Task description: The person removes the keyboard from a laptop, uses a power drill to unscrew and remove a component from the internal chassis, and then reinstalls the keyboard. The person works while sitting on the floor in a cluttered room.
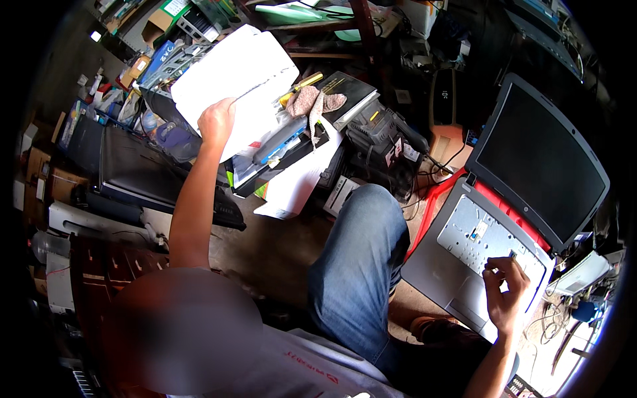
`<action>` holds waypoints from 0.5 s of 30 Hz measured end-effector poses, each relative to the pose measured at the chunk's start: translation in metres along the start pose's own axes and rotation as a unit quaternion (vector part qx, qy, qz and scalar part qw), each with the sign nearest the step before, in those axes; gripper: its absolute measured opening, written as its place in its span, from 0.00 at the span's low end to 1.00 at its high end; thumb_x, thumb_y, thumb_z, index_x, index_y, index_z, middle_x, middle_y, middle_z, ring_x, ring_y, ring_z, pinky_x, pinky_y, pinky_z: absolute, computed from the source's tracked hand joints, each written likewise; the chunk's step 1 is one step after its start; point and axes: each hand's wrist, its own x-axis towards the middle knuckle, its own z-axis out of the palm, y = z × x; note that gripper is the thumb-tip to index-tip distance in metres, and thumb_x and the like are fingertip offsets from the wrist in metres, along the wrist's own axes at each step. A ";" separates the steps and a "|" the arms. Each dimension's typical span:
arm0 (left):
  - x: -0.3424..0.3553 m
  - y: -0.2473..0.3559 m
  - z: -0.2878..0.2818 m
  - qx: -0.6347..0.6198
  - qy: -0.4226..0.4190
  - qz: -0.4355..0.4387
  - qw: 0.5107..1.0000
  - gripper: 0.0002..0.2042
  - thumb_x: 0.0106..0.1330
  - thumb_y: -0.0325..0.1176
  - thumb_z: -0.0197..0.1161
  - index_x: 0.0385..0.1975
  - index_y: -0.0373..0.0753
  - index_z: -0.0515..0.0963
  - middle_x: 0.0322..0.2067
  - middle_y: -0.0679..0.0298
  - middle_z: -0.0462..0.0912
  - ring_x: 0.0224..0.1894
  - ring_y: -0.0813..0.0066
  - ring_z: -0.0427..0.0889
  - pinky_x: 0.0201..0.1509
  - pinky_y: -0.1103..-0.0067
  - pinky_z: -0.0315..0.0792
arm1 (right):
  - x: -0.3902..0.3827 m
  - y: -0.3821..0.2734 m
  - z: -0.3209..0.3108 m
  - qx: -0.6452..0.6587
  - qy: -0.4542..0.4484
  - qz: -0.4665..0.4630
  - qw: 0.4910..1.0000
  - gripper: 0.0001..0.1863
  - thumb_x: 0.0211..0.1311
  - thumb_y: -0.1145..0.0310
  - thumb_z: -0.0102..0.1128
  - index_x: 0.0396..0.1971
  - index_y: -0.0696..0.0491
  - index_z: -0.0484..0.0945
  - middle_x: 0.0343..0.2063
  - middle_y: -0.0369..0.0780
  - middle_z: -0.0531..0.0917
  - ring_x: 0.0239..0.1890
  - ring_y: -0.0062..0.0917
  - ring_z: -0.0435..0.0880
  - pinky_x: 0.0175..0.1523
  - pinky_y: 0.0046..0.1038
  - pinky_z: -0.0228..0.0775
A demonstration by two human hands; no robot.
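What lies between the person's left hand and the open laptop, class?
In the head view, from the left hand to the open laptop come a blue object, a white sheet, then the bent knee in blue jeans.

pinkish cloth [303, 101], cardboard box [156, 26]

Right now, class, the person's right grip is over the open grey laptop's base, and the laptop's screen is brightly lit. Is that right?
Not quite: the head view shows the screen dark, not lit. The right grip is over the laptop's base, as stated.
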 end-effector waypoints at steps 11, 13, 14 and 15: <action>0.000 -0.064 0.045 -0.229 -0.112 -0.150 0.955 0.09 0.61 0.31 0.66 0.37 0.33 0.80 0.32 0.58 0.86 0.34 0.68 0.84 0.41 0.77 0.75 | 0.011 -0.021 0.027 0.031 -0.035 -0.046 0.998 0.05 0.55 0.79 0.63 0.33 0.59 0.79 0.28 0.42 0.83 0.22 0.26 0.79 0.29 0.25 0.70; -0.001 -0.047 0.035 -0.121 -0.114 -0.081 0.983 0.08 0.61 0.30 0.65 0.37 0.35 0.78 0.33 0.56 0.85 0.36 0.60 0.84 0.43 0.73 0.75 | 0.011 -0.026 0.030 0.034 -0.054 -0.037 0.997 0.05 0.55 0.79 0.63 0.33 0.59 0.79 0.28 0.42 0.83 0.22 0.26 0.79 0.29 0.25 0.70; -0.003 -0.043 0.035 -0.111 -0.125 -0.078 0.983 0.09 0.61 0.31 0.64 0.39 0.37 0.77 0.36 0.53 0.84 0.41 0.52 0.82 0.46 0.69 0.75 | 0.011 -0.026 0.031 0.029 -0.066 -0.038 0.997 0.05 0.55 0.79 0.63 0.33 0.59 0.79 0.29 0.43 0.83 0.21 0.27 0.79 0.28 0.25 0.70; -0.003 -0.039 0.033 -0.117 -0.131 -0.074 0.982 0.10 0.60 0.31 0.65 0.39 0.37 0.77 0.37 0.53 0.84 0.42 0.53 0.82 0.46 0.69 0.75 | 0.010 -0.027 0.034 0.035 -0.067 -0.042 0.996 0.05 0.55 0.78 0.64 0.33 0.58 0.80 0.28 0.43 0.83 0.20 0.26 0.80 0.27 0.25 0.71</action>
